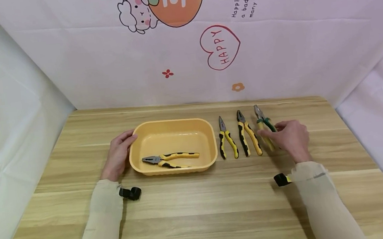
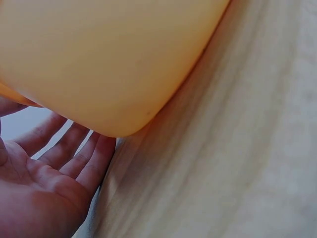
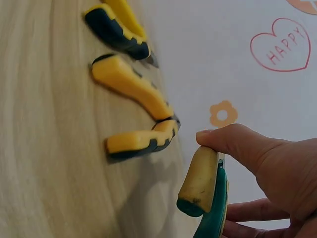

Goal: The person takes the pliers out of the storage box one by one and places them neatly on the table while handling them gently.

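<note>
At the left end of a yellow plastic tray [image 1: 171, 126], my left hand [image 1: 119, 152] holds the rim, fingers against the outer wall [image 2: 114, 74]. Inside the tray lies a pair of combination pliers [image 1: 179, 156] with yellow and black handles. My right hand [image 1: 289, 137] pinches the handles of green and yellow pliers [image 1: 264, 122] between thumb and fingers. In the right wrist view its thumb presses on the yellow handle [image 3: 199, 181], with the green handle [image 3: 215, 203] beside it.
Between the tray and my right hand, long-nose pliers [image 1: 227, 139] and another pair of combination pliers [image 1: 247, 135] lie side by side on the wooden table [image 1: 205, 219]. A printed white cloth [image 1: 276, 56] stands along the table's back edge, with white cloth at both sides.
</note>
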A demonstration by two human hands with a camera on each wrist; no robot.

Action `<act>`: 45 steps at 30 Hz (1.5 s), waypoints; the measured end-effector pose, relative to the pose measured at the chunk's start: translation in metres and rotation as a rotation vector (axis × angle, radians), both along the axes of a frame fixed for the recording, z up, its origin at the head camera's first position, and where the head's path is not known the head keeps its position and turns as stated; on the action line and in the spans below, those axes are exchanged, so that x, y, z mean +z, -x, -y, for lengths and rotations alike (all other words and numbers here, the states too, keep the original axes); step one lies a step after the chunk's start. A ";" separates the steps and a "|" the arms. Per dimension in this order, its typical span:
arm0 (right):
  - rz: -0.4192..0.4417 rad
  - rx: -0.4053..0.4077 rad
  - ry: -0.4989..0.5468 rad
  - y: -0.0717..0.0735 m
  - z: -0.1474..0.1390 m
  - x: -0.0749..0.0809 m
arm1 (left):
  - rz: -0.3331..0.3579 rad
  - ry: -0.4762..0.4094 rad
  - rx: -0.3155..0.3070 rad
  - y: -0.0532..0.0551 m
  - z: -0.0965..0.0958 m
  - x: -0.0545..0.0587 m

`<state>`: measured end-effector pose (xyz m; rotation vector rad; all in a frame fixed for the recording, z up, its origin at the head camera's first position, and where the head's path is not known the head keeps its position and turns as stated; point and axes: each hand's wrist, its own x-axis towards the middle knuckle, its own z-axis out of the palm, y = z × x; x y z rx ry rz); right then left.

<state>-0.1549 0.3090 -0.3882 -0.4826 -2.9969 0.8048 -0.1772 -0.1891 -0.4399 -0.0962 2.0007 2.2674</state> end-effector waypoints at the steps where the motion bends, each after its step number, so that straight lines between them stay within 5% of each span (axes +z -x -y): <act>1: 0.005 -0.003 -0.003 0.001 -0.001 -0.001 | 0.000 0.000 0.000 0.000 0.000 0.000; 18: 0.041 -0.024 -0.064 0.007 -0.012 -0.022 | -0.010 -0.013 0.017 -0.001 -0.001 0.001; 35: 0.038 -0.033 -0.149 0.010 -0.007 -0.024 | -0.003 -0.015 0.013 -0.002 0.000 0.002; 45: 0.112 0.018 -0.193 0.007 -0.001 -0.020 | -0.001 0.021 0.011 -0.001 0.000 0.001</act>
